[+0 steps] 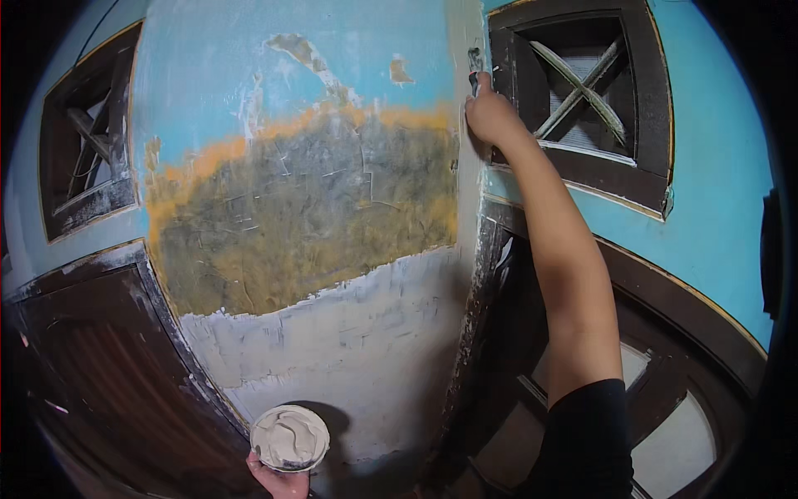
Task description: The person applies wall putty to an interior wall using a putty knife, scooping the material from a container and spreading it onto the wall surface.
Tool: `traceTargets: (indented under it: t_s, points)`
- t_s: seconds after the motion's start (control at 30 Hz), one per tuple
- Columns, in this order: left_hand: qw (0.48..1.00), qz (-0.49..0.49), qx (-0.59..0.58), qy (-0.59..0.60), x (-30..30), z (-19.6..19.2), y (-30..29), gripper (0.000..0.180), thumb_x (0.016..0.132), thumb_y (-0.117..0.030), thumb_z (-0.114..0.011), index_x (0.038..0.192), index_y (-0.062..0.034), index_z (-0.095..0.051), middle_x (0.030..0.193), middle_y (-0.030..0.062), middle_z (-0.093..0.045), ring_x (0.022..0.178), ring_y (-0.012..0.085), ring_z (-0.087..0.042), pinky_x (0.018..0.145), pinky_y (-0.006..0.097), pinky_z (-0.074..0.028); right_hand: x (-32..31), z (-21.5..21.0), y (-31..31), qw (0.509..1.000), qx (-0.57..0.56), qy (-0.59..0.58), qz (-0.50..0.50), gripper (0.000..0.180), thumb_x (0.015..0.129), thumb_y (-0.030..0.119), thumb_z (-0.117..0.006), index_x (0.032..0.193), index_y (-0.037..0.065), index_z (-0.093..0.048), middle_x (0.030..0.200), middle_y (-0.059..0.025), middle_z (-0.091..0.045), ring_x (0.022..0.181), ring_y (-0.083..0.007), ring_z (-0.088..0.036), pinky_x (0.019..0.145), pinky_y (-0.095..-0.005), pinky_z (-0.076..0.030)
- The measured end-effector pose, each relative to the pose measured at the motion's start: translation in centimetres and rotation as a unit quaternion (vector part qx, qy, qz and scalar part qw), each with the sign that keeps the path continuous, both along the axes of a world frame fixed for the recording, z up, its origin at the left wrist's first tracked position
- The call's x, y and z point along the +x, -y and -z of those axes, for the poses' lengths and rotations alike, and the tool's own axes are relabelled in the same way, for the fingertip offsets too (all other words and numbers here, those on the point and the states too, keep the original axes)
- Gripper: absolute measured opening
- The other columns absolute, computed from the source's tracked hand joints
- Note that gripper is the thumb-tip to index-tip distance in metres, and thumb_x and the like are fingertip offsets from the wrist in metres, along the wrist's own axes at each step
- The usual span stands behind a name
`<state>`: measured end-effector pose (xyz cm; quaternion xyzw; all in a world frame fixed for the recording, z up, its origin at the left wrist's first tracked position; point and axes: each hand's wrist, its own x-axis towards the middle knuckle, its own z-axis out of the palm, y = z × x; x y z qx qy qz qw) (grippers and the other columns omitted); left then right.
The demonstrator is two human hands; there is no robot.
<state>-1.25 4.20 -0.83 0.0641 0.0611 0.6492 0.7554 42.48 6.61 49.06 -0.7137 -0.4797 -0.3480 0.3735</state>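
At the bottom, my left hand [281,481] is closed under and around a round tub [256,432] filled with thick off-white putty [291,441]. My right arm stretches far up to the right edge of the wall. There my right hand [495,118] grips a small putty knife [475,60], its blade at the vertical corner strip [470,187] beside the window frame. The wall [199,58] is turquoise above, with bare scraped patches. Across its middle runs a rough grey-brown area [299,200] with an orange border, and below it lies a whitish putty coat [349,324].
A dark wooden window frame [652,83] with crossed slats stands right of my right hand. Below it is a dark door [665,308] with light panes. Another window [54,158] and a dark brown door [91,358] flank the wall on the left.
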Motion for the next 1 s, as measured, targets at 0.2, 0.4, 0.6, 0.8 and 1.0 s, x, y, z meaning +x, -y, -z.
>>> traceTargets:
  t_s: [0.2,0.4,0.6,0.8,1.0]
  points:
    - [0.999,0.036,0.023,-0.024,1.6,-1.3,0.1,0.060,0.090,-0.042,-0.043,0.136,-0.0053,-0.052,0.139,0.0138,-0.054,0.129,0.0345,-0.049,0.109,0.055,-0.038,0.9,6.7,0.1,0.999,-0.013,-0.005,-0.041,0.059,0.096,0.023,-0.048,0.144,0.001,-0.021,0.099,-0.0373,-0.063,0.097,-0.0518,-0.062,0.088,-0.0554,-0.047]
    - [0.998,0.064,0.004,-0.001,1.3,-1.7,0.9,0.061,0.089,-0.042,-0.046,0.137,-0.0051,-0.051,0.140,0.0139,-0.053,0.130,0.0343,-0.049,0.110,0.054,-0.038,-1.7,13.7,2.0,0.985,0.125,-0.068,-0.103,0.053,0.097,0.021,-0.050,0.142,0.005,-0.029,0.110,-0.0339,-0.062,0.100,-0.0524,-0.060,0.087,-0.0550,-0.047]
    - [0.998,0.040,0.048,-0.023,0.5,-1.1,1.9,0.061,0.088,-0.041,-0.047,0.136,-0.0031,-0.051,0.139,0.0137,-0.054,0.129,0.0333,-0.050,0.109,0.053,-0.039,-1.4,3.3,2.7,0.955,0.272,0.023,-0.118,0.045,0.094,0.024,-0.049,0.134,0.002,-0.045,0.107,-0.0335,-0.063,0.102,-0.0515,-0.059,0.090,-0.0547,-0.046]
    - [0.998,0.029,0.044,-0.037,-0.9,0.9,1.5,0.066,0.088,-0.045,-0.046,0.140,-0.0056,-0.048,0.142,0.0136,-0.051,0.129,0.0342,-0.049,0.108,0.054,-0.039,-0.5,-0.2,0.5,0.970,0.228,0.060,-0.067,0.047,0.094,0.025,-0.053,0.137,0.008,-0.052,0.103,-0.0318,-0.065,0.101,-0.0479,-0.061,0.091,-0.0519,-0.047]
    - [0.999,0.007,0.032,-0.037,-1.6,1.9,1.2,0.063,0.088,-0.043,-0.049,0.138,-0.0064,-0.050,0.140,0.0129,-0.053,0.129,0.0338,-0.049,0.108,0.055,-0.039,-1.9,18.8,-1.5,0.966,0.241,0.029,-0.091,0.052,0.096,0.014,-0.053,0.146,0.008,-0.042,0.118,-0.0295,-0.060,0.106,-0.0474,-0.058,0.093,-0.0481,-0.047]
